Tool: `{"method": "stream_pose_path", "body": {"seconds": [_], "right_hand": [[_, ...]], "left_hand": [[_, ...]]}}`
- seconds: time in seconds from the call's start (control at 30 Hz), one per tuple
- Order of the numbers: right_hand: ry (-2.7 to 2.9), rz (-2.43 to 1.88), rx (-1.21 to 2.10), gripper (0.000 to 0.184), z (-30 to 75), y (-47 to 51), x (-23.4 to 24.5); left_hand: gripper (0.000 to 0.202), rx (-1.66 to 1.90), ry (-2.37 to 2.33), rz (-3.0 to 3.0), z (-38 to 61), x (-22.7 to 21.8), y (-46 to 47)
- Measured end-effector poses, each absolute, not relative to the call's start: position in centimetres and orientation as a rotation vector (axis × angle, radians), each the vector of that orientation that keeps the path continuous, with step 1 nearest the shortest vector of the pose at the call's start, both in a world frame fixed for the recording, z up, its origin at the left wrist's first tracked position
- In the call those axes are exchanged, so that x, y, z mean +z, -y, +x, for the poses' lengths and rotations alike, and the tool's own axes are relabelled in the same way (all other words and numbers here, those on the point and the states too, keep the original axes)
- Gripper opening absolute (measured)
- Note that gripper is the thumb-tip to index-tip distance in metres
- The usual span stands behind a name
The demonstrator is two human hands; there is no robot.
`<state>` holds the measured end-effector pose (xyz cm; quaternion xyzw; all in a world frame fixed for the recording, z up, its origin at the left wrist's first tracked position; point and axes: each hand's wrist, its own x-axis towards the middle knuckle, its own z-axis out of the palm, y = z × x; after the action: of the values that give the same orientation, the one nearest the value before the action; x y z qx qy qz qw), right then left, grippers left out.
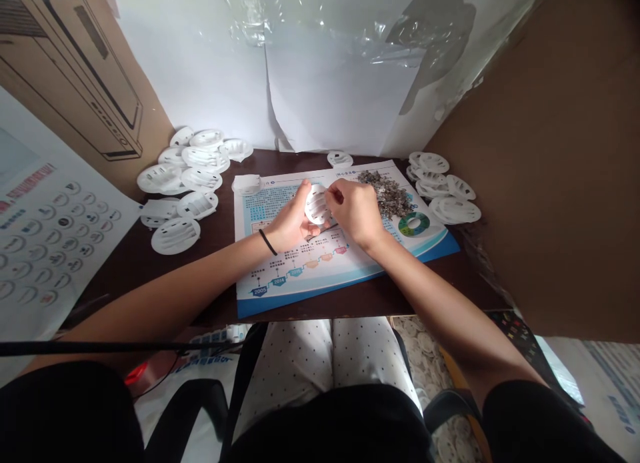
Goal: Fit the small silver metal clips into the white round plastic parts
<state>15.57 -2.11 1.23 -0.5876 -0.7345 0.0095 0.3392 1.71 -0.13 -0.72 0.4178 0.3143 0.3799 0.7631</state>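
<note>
My left hand (296,221) grips a round white plastic disc (316,205) with raised ribs and small slots, held tilted above the printed sheet (315,276). Close against the disc's right edge is my right hand (356,211), its thumb and fingers pinched together. Whatever sits between those fingertips is too small or hidden to make out. Just beyond my right hand, a heap of small metal pieces (387,195) lies on the sheet.
Several similar white discs (200,159) are piled on the left of the dark table (215,286), with another pile (443,186) on the right. One disc (340,159) lies at the back. Cardboard walls (550,163) and a white back panel (340,83) enclose the table.
</note>
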Motion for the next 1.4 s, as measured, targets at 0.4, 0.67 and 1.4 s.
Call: {"method": "stream_pose_path", "body": {"seconds": [0.4,0.67,1.4], "right_hand": [[2.126,-1.594,-0.358,0.024,14.8,2.0,0.5],[2.167,-1.547,-0.357,0.026,14.4,2.3,0.3],[2.037,-1.288,-0.032,0.031,14.6,2.3,-1.2]], "left_hand": [[0.048,0.848,-0.767,0.894,1.9,0.6,0.8],[0.042,0.892,-0.781,0.805,2.0,0.7,0.9],[0.035,1.01,-0.666,0.697,1.9,0.1,1.0]]}}
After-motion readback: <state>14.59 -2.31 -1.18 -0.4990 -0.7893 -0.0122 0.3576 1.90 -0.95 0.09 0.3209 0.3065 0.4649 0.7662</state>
